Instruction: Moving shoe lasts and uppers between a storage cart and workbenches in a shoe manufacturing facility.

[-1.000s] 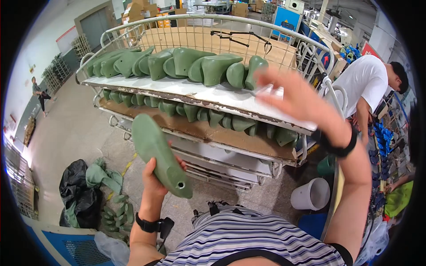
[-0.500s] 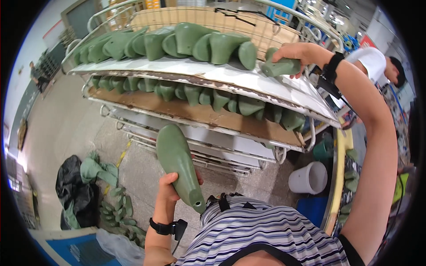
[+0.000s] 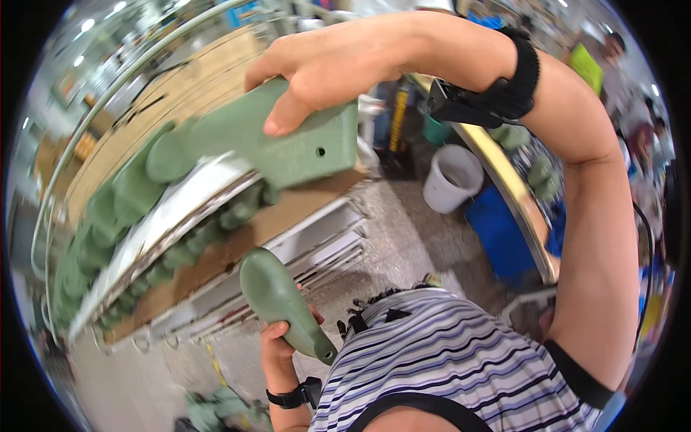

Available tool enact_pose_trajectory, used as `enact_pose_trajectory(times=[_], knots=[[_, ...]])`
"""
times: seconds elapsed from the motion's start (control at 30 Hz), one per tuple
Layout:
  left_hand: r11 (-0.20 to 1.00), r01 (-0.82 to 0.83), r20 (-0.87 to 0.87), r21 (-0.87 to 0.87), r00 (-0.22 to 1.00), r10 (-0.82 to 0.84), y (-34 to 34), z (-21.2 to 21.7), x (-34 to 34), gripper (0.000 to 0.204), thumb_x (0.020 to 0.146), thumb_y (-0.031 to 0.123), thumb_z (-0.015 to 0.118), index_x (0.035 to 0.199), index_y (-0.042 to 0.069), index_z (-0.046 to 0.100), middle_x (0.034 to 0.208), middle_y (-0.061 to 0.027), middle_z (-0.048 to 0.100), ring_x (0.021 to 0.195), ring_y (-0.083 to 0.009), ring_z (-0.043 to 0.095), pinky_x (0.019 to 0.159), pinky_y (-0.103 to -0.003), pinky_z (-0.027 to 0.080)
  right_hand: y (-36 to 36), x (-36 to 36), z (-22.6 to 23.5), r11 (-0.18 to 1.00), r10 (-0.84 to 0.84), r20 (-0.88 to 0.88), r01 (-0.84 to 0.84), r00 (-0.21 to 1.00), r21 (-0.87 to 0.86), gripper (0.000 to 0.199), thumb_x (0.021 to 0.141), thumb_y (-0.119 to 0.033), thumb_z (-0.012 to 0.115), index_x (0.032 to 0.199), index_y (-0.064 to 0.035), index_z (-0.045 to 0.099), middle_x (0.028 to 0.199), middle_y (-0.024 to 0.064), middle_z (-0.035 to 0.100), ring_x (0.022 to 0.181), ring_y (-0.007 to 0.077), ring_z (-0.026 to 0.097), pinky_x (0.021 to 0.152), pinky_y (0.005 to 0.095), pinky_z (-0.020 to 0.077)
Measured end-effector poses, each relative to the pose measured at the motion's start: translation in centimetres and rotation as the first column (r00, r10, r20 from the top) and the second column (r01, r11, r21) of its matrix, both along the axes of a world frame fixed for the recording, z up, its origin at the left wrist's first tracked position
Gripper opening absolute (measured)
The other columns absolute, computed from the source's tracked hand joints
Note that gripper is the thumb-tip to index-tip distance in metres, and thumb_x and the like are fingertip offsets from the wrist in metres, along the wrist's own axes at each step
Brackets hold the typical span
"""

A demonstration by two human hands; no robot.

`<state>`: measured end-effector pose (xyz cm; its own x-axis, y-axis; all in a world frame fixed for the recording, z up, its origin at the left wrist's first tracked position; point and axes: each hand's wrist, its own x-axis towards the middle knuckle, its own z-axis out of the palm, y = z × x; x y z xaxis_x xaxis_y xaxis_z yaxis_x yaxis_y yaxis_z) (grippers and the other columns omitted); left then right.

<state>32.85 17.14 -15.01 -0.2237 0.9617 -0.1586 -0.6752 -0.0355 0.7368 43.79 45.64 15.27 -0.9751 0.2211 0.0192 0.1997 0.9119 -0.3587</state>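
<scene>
My left hand [image 3: 278, 341] is closed round the narrow end of a green shoe last [image 3: 277, 294], low in front of my striped top. A small hole shows in that end. Close to the camera, my right hand [image 3: 324, 75] grips a second green shoe last [image 3: 309, 147] from above, thumb on its near side. This one looks large and also has a hole. It hangs over the right end of the rack's white top shelf [image 3: 205, 191] and hides part of it. Along that shelf runs a row of green shoe lasts [image 3: 129, 191].
Below, a brown shelf [image 3: 209, 266] carries more lasts. To the right are a white bucket [image 3: 453, 180], a blue bin [image 3: 500, 230] and a yellow-edged table [image 3: 504, 176] with lasts on it. Green lasts [image 3: 219, 407] lie on the floor. Several people are in the right background.
My right hand has lifted its shoe last off the top shelf and brought it nearer the camera. My view has swung right. The left hand still holds its last.
</scene>
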Motion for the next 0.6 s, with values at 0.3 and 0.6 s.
enact_pose_trajectory(times=[0.3,0.6], knots=[[0.895,0.337,-0.057,-0.292,0.928,-0.368,9.1,-0.7,7.6,0.085,0.058,0.028,0.071,0.131,-0.004,0.041,0.086,-0.0251,0.062,0.078,-0.0369,0.063,0.072,-0.045,0.053,2.7,29.5,-11.8,0.567,-0.344,-0.169,0.061,0.924,-0.821,0.063,0.084,-0.042,0.068,0.127,0.0008,0.049,0.116,0.0105,0.059,0.108,0.0183,0.054,0.094,0.0323,0.0425],[0.759,0.583,0.091,-0.289,0.806,-0.584,24.0,0.6,23.8,0.066,0.074,0.042,0.063,0.118,-0.005,0.050,0.089,-0.0251,0.062,0.079,-0.0370,0.063,0.073,-0.045,0.052,2.3,51.0,-27.9,-0.153,-0.842,0.075,-0.102,0.534,-0.983,0.064,0.085,-0.032,0.069,0.133,0.0011,0.043,0.123,0.0111,0.056,0.109,0.0188,0.056,0.094,0.0320,0.0448]])
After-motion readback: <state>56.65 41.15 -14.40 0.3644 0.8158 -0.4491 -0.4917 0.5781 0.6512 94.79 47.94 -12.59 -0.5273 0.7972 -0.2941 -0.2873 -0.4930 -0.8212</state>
